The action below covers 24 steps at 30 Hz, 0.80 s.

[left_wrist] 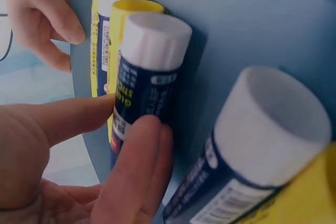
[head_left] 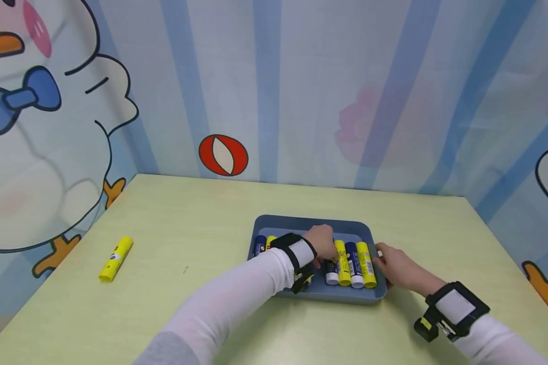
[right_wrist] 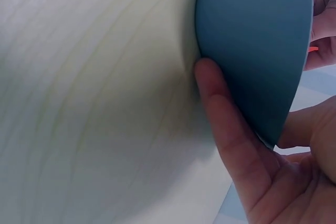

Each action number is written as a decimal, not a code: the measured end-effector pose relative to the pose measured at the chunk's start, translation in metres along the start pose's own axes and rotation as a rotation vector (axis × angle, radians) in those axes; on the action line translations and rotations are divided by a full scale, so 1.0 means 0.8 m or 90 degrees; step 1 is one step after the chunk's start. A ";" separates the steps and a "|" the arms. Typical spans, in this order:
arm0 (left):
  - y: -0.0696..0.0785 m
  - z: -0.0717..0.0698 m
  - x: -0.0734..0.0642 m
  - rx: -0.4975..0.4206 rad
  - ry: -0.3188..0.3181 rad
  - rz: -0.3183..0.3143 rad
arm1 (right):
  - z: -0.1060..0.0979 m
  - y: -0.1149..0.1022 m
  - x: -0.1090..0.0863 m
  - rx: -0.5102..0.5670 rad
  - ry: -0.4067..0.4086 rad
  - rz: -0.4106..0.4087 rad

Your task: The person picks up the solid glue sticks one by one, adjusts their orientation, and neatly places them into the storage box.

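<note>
A blue-grey tray (head_left: 319, 295) holds several glue sticks lying in it, some yellow, some dark blue with white caps. My left hand (head_left: 321, 243) reaches into it, and in the left wrist view its thumb and fingers pinch a blue glue stick (left_wrist: 152, 45). Right beside that one lie a yellow glue stick (head_left: 342, 263), another blue glue stick (head_left: 353, 266) and a yellow one at the tray's right end. My right hand (head_left: 399, 268) grips the right side wall, its fingers against the outside in the right wrist view. My left forearm hides part of the tray's left half.
Apart from the tray, a single yellow glue stick (head_left: 116, 258) lies on the left of the pale wood-grain table (head_left: 187, 218). A striped cloth backdrop (head_left: 301, 101) with cartoon figures stands behind the table and along its sides.
</note>
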State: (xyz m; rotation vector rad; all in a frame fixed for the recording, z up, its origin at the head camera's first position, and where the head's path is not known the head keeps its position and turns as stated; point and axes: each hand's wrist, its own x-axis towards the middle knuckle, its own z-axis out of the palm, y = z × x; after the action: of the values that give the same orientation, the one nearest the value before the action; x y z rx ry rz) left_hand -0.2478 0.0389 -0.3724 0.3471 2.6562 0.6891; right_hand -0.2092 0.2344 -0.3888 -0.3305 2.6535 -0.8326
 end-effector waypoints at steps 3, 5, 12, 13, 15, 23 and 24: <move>0.001 0.002 -0.001 0.021 0.006 0.002 | -0.001 -0.002 -0.001 -0.004 0.004 0.000; 0.003 0.003 -0.003 0.043 0.017 0.009 | -0.001 -0.003 -0.002 -0.005 0.006 0.004; 0.010 0.010 -0.007 0.169 0.064 0.073 | 0.002 0.000 -0.003 -0.011 0.011 0.008; 0.009 0.011 -0.007 0.180 0.066 0.078 | 0.003 0.000 -0.003 -0.011 0.011 0.005; 0.009 0.010 -0.007 0.183 0.069 0.083 | 0.003 0.000 -0.002 -0.011 0.014 -0.004; 0.009 0.006 -0.014 0.164 0.067 0.086 | 0.003 -0.001 -0.001 -0.016 0.014 -0.010; 0.010 0.005 -0.015 0.157 0.064 0.082 | 0.003 -0.002 -0.001 -0.018 0.014 -0.010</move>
State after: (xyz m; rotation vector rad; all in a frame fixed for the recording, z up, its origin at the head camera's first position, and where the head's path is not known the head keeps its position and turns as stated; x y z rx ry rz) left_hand -0.2338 0.0432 -0.3684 0.5695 2.8400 0.4261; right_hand -0.2070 0.2325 -0.3896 -0.3511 2.6880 -0.8089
